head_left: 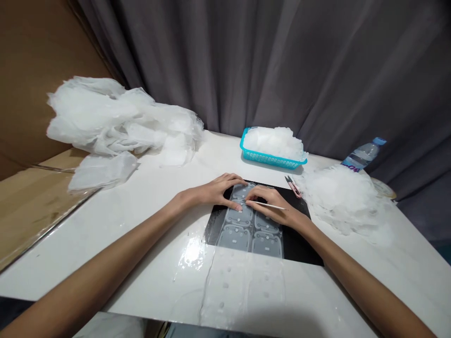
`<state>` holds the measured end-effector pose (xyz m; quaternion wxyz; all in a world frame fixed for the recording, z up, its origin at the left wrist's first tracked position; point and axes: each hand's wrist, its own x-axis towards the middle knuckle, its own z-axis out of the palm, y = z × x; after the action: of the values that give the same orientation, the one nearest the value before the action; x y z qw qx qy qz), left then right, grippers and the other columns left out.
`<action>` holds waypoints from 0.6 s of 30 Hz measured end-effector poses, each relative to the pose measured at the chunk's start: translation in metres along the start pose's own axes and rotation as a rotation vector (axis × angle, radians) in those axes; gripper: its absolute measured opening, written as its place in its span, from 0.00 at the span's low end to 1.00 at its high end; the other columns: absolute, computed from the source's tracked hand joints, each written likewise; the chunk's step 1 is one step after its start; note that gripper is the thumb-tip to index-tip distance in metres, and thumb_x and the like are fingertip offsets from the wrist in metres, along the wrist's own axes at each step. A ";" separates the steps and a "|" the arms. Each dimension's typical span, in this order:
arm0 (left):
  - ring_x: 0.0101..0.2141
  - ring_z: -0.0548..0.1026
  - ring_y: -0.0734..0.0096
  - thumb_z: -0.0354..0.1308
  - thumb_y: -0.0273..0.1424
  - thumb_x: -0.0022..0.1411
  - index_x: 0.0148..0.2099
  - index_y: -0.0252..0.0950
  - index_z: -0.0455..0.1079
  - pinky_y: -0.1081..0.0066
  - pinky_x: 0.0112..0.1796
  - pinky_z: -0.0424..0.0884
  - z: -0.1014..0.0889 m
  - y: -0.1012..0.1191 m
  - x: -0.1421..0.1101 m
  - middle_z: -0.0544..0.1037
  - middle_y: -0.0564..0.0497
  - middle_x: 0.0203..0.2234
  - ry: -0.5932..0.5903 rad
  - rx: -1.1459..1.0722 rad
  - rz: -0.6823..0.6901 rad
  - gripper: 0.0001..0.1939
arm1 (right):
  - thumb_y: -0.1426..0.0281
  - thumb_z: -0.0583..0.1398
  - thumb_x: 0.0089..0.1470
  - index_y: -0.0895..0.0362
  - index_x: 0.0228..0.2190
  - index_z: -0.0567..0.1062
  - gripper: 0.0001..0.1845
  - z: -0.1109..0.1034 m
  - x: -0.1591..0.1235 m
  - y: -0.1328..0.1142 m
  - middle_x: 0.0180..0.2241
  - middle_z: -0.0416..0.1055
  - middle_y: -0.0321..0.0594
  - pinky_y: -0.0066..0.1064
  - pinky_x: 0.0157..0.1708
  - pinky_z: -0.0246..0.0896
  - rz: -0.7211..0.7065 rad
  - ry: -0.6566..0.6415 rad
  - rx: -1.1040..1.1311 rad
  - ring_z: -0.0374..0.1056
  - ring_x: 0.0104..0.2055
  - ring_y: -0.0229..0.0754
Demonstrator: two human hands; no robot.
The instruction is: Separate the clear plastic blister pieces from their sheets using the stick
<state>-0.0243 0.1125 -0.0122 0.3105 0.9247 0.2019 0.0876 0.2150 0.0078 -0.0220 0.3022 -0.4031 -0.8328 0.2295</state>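
Observation:
A clear plastic sheet (234, 238) with rows of rounded rectangular shapes lies over a black mat (299, 244) and runs down toward the table's near edge. At the sheet's upper left, my left hand (225, 189) rests with thumb and fingers spread, the thumb pressing on the plastic. My right hand (269, 202) is closed around a thin white stick (271, 205), held like a pen, with its tip end close to the sheet near my left thumb. I cannot make out the tip itself. Small pink-handled thread snips (293, 186) lie beyond my right hand, at the mat's edge.
A turquoise basket (273, 159) full of white translucent pieces stands at the back. More such pieces form a large heap (123, 117) at the left and a pile (347, 197) at the right. Behind that pile are a water bottle (364, 155) and a tape roll (384, 188).

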 end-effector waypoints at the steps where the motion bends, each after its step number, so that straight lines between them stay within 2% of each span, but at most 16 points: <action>1: 0.64 0.63 0.45 0.68 0.54 0.60 0.68 0.45 0.64 0.49 0.64 0.61 0.000 0.000 0.000 0.68 0.42 0.63 -0.005 0.014 0.002 0.40 | 0.66 0.57 0.71 0.54 0.40 0.75 0.08 0.001 0.000 -0.001 0.41 0.75 0.41 0.37 0.47 0.66 -0.016 -0.001 -0.030 0.72 0.44 0.45; 10: 0.66 0.62 0.46 0.60 0.57 0.66 0.73 0.43 0.58 0.53 0.65 0.58 0.000 -0.001 -0.001 0.65 0.41 0.67 -0.070 0.173 0.016 0.41 | 0.68 0.53 0.72 0.54 0.43 0.71 0.07 0.007 -0.003 -0.003 0.44 0.75 0.44 0.39 0.51 0.68 -0.125 -0.007 -0.239 0.71 0.49 0.47; 18: 0.66 0.62 0.46 0.63 0.54 0.65 0.74 0.45 0.57 0.53 0.65 0.58 -0.001 0.001 -0.001 0.65 0.41 0.67 -0.080 0.121 -0.008 0.42 | 0.68 0.52 0.73 0.55 0.43 0.72 0.09 -0.002 -0.009 -0.003 0.42 0.77 0.46 0.40 0.45 0.70 -0.149 -0.033 -0.367 0.74 0.46 0.48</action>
<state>-0.0249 0.1117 -0.0111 0.2621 0.9438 0.1980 0.0369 0.2194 -0.0004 -0.0214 0.2264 -0.3847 -0.8930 0.0574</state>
